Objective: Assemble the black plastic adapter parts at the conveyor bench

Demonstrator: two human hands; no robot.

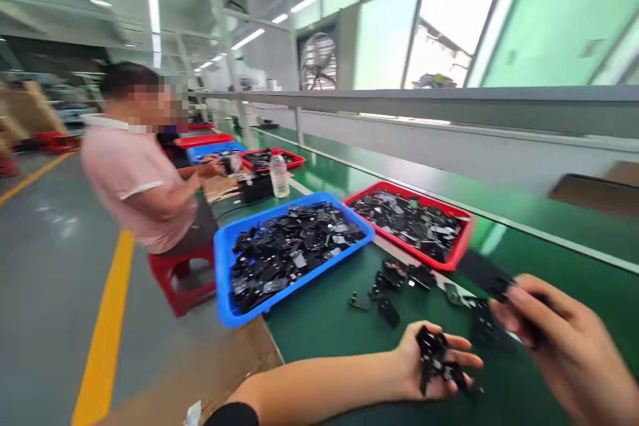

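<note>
My left hand (410, 361) is turned palm up over the green table (319, 329), fingers partly curled around a handful of small black plastic parts (435, 358). Between thumb and fingers, my right hand (564, 326) grips a flat black strip-shaped piece (485, 275), blurred, its far end pointing toward the red tray. Loose black parts (397, 274) lie on the table beyond my left hand. Another small dark cluster (482, 319) sits just left of my right hand, partly blurred.
A blue tray (294, 311) heaped with black parts stands left of my hands. Behind the loose parts is a red tray (462, 253) of mixed pieces. A seated co-worker (140, 180) handles something farther left, near a clear bottle (279, 176). A shelf rail (449, 105) runs above the table.
</note>
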